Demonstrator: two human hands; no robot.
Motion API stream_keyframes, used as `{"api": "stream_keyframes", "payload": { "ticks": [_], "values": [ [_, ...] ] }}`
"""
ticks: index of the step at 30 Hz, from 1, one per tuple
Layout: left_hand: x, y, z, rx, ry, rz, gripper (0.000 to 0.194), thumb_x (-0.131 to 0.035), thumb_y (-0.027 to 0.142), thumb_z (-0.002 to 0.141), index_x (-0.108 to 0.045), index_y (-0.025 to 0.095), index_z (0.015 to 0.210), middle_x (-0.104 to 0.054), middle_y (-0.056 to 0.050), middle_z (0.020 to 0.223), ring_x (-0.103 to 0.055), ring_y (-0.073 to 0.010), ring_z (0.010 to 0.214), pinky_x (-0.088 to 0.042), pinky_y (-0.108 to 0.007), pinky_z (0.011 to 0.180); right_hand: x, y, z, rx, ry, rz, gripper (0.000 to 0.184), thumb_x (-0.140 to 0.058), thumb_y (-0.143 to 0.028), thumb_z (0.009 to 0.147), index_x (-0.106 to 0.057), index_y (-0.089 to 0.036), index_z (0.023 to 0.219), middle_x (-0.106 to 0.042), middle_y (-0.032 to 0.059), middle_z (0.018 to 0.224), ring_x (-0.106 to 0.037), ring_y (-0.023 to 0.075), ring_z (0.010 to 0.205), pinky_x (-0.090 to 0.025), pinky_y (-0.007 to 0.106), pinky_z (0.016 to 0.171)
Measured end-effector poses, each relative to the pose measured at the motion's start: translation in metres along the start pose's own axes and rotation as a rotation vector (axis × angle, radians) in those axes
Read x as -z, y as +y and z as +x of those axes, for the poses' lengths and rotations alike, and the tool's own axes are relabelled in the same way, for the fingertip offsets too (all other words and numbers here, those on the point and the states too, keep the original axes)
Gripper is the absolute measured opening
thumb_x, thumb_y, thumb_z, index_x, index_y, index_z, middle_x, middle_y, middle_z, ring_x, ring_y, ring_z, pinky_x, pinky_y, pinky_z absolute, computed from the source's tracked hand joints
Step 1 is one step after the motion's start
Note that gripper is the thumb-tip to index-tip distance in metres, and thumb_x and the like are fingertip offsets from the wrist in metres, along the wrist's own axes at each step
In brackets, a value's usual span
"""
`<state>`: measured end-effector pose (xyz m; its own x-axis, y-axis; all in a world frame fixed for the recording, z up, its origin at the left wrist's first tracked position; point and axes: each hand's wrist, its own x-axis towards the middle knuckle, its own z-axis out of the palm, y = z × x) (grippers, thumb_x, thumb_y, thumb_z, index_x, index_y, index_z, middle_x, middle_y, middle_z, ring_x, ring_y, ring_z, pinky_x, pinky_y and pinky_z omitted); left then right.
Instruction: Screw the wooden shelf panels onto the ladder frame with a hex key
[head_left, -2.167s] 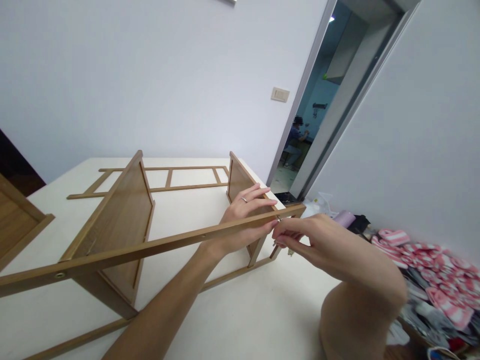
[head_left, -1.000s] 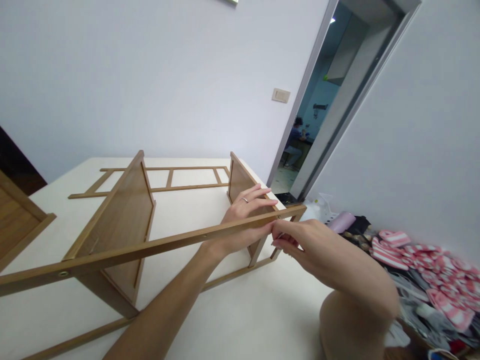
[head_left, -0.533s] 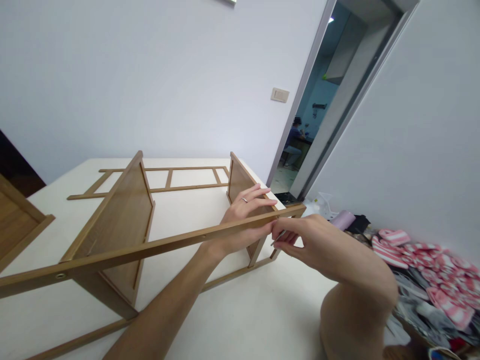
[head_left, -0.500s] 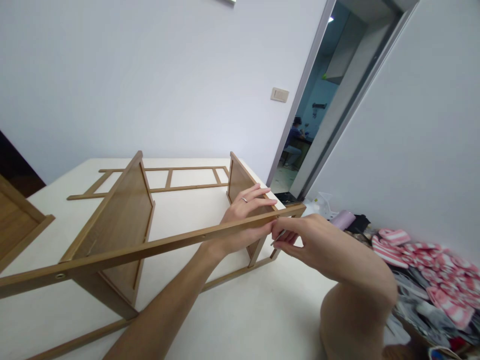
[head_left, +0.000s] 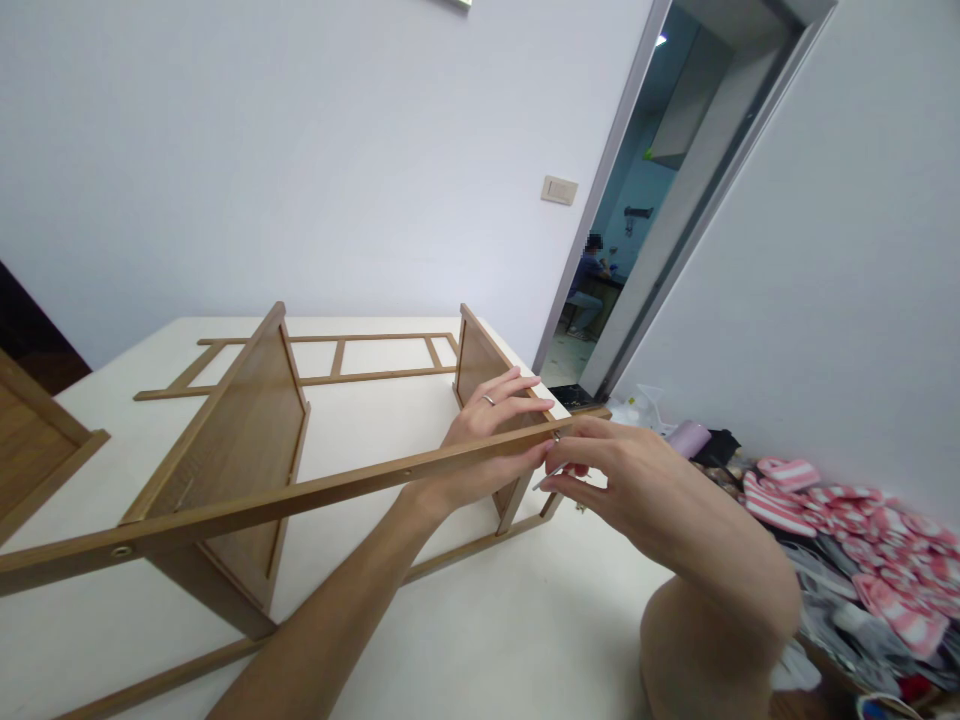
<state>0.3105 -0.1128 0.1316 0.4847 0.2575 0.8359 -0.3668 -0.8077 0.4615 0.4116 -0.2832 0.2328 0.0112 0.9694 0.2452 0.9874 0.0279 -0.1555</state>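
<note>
Pinching a thin metal tool between thumb and finger, your right hand is sitting close to the right end of a long wooden rail. A small metal bolt is poking out of the rail there, right beside your fingertips. Your left hand, which is wearing a ring, is gripping the near end of the right board. Its fingers are lying over the top edge, and its thumb is showing under the rail, near the bolt. The long rail is crossing in front of that hand and touching the middle board too. Both boards are standing on edge on the white table. A third board is peeking in at the far left. Down low, another rail is running along the table. Behind the long rail, a flat frame like a ladder is lying on the table. Off to your right, striped pink cloth is lying in a heap. Past the door frame, a person is sitting in another room.
</note>
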Motion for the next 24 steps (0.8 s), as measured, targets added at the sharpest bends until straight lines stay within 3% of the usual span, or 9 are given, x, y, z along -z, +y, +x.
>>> {"api": "stream_keyframes", "payload": {
  "ticks": [7, 17, 24],
  "values": [
    [0.001, -0.003, 0.000, -0.018, -0.002, 0.010, 0.032, -0.079, 0.035, 0.093, -0.074, 0.026, 0.124, -0.069, -0.011, 0.144, -0.054, -0.0318, 0.149, -0.051, -0.055, 0.121, -0.007, -0.008, -0.006, 0.005, 0.129, -0.155, 0.004, -0.076, -0.024, 0.095, -0.077, -0.024, 0.091, -0.058, 0.0045, 0.096, -0.060, 0.0191, 0.088, -0.049, 0.032, 0.076],
    [0.003, -0.003, 0.000, 0.021, -0.043, -0.024, 0.034, -0.076, 0.041, 0.095, -0.074, 0.025, 0.125, -0.068, -0.011, 0.147, -0.052, -0.0320, 0.150, -0.050, -0.054, 0.122, -0.001, -0.010, -0.002, 0.030, 0.037, -0.055, 0.013, -0.059, -0.028, 0.107, -0.066, -0.021, 0.098, -0.062, 0.0052, 0.107, -0.065, 0.0196, 0.097, -0.050, 0.033, 0.081],
    [0.003, -0.004, 0.000, 0.004, -0.048, -0.020, 0.037, -0.076, 0.044, 0.095, -0.074, 0.026, 0.127, -0.067, -0.011, 0.148, -0.051, -0.0326, 0.151, -0.050, -0.054, 0.122, 0.001, -0.017, -0.001, 0.030, 0.085, -0.097, 0.020, -0.052, -0.028, 0.109, -0.060, -0.021, 0.093, -0.063, 0.0044, 0.098, -0.064, 0.0169, 0.082, -0.049, 0.029, 0.069]
  ]
}}
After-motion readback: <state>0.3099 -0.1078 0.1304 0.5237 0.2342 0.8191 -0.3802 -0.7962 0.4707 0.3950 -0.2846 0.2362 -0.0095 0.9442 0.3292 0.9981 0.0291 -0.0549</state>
